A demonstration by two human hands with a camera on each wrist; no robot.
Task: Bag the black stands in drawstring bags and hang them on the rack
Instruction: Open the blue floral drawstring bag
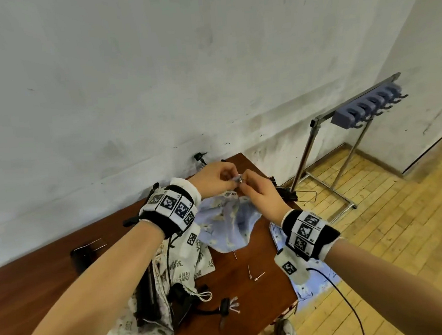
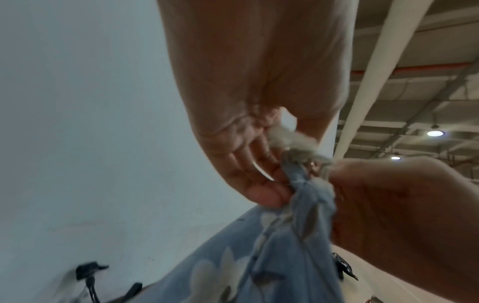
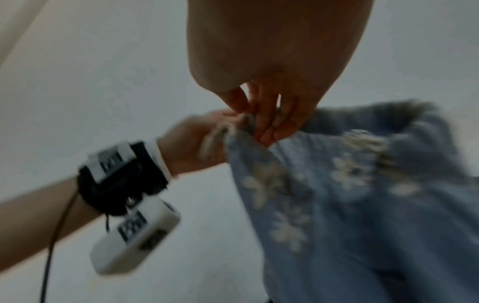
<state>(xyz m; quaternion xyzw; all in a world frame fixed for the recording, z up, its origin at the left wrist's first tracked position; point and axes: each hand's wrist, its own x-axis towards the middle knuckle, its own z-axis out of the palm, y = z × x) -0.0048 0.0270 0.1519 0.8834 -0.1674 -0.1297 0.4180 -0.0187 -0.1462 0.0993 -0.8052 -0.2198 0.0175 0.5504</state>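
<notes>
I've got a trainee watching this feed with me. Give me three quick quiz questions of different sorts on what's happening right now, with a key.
1. True or false: a bag already hangs on the rack.
2. Multiple choice: the blue flowered bag is held at its gathered top by A) the left hand alone, B) the right hand alone, C) both hands.
3. Fill in: the white leaf-print bag lies on the ____.

Key:
1. False; its hooks are bare.
2. C; each hand has a pinching grip on the gathered neck, by the pale cord.
3. Table, under the left forearm.
</notes>
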